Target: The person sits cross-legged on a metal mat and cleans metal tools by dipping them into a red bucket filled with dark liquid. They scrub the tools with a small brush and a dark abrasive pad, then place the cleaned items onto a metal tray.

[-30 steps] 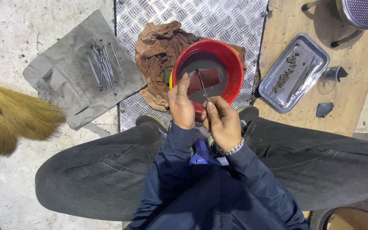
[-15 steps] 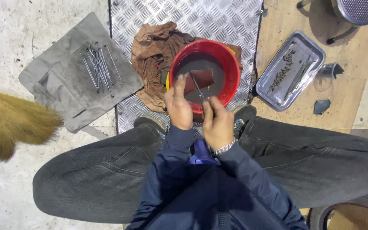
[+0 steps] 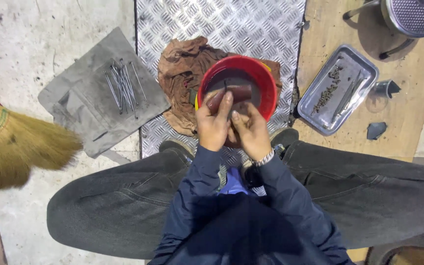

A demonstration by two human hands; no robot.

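A: Hands?
B: Left hand (image 3: pixel 213 125) and right hand (image 3: pixel 252 131) meet at the near rim of the red bowl (image 3: pixel 266 81); fingers pinch a thin dark rod (image 3: pixel 225 86) over it.
A: Clearance?
B: Brown rag (image 3: pixel 180 73) underneath, steel tray (image 3: pixel 320 105) well apart right.

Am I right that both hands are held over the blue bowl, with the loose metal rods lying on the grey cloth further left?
Not quite: the bowl is red, not blue, as the head view shows. Both hands, left and right, are held over it, and the metal rods do lie on the grey cloth further left.
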